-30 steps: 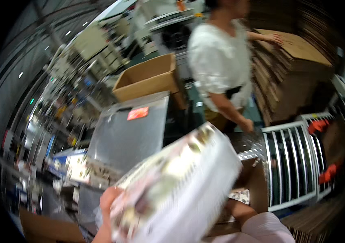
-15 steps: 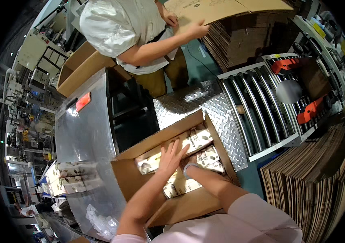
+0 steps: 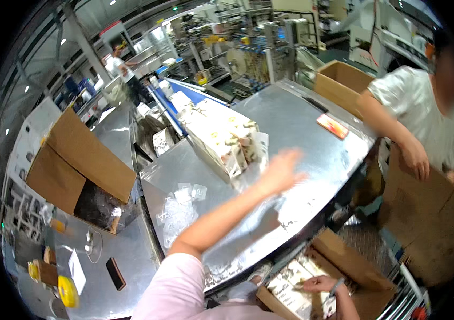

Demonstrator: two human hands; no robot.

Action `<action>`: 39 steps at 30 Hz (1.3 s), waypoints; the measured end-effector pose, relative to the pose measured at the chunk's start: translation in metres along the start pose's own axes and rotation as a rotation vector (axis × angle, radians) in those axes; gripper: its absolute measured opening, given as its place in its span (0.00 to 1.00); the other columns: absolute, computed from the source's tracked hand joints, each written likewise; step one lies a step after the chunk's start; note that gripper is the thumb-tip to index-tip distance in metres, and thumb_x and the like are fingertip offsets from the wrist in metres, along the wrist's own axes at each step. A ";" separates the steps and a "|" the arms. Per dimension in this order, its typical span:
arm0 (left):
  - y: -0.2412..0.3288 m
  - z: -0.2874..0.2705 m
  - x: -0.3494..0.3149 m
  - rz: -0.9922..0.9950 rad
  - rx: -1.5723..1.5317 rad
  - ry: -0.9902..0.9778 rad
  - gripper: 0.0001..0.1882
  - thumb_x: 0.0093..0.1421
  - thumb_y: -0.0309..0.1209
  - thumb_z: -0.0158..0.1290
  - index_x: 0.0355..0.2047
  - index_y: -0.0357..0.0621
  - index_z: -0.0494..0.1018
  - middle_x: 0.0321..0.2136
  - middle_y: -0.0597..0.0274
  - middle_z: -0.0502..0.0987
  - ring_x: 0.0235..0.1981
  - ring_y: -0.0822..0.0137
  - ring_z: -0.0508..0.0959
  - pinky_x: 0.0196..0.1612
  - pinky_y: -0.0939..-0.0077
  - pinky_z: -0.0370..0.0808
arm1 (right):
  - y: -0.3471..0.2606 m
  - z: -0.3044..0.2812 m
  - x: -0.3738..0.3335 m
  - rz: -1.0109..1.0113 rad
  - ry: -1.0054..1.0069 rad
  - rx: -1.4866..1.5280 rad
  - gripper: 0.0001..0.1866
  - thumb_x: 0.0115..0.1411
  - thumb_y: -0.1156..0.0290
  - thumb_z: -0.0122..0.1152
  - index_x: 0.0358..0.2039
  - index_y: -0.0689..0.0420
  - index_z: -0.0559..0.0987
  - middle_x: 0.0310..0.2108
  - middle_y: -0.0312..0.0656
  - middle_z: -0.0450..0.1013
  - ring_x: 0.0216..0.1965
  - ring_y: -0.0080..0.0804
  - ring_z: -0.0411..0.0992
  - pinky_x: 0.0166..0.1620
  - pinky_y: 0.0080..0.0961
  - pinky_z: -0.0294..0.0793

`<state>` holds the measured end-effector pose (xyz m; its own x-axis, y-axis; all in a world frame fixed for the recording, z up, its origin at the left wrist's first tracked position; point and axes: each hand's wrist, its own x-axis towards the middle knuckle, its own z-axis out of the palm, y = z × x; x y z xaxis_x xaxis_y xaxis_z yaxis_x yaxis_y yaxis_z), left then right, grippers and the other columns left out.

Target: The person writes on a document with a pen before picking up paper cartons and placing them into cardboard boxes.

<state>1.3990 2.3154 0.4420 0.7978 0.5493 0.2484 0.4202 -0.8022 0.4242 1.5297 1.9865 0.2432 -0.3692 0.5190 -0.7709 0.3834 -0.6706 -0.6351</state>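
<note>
My left hand [image 3: 283, 172], blurred by motion, is over the metal table with its fingers stretched out and nothing visible in it. Beside it stands a block of cream printed packs [image 3: 221, 130], lined up in rows with loose clear wrap at their near end. At the lower right, my right hand [image 3: 319, 284], with a pale band on its wrist, lies on packs [image 3: 291, 285] inside an open cardboard box [image 3: 372, 294]. Its fingers rest across their tops; the undersides of the fingers are hidden.
Crumpled clear plastic [image 3: 176, 216] and a red-orange phone-shaped object [image 3: 332, 126] lie on the metal table [image 3: 285, 114]. An open carton [image 3: 85, 154] stands left. A dark phone [image 3: 115, 273] and yellow tape roll [image 3: 67, 292] lie lower left. A co-worker holds a cardboard sheet [image 3: 424, 213] at right.
The view has swung left toward the table. My left hand has left the box and moved over the table; my right hand stays in the box. The co-worker's cardboard now hangs lower.
</note>
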 end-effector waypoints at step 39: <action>-0.239 -0.058 -0.069 -0.343 0.295 0.038 0.25 0.52 0.56 0.49 0.37 0.50 0.74 0.58 0.61 0.59 0.58 0.51 0.54 0.49 0.39 0.57 | -0.252 -0.039 0.035 -0.613 0.589 0.414 0.46 0.49 0.78 0.63 0.63 0.61 0.46 0.57 0.43 0.57 0.56 0.28 0.56 0.58 0.26 0.57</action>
<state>1.2182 2.4830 0.3735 0.5773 0.7985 0.1707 0.7668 -0.6020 0.2225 1.4531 2.1940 0.3743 0.1233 0.9518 -0.2810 -0.1089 -0.2684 -0.9571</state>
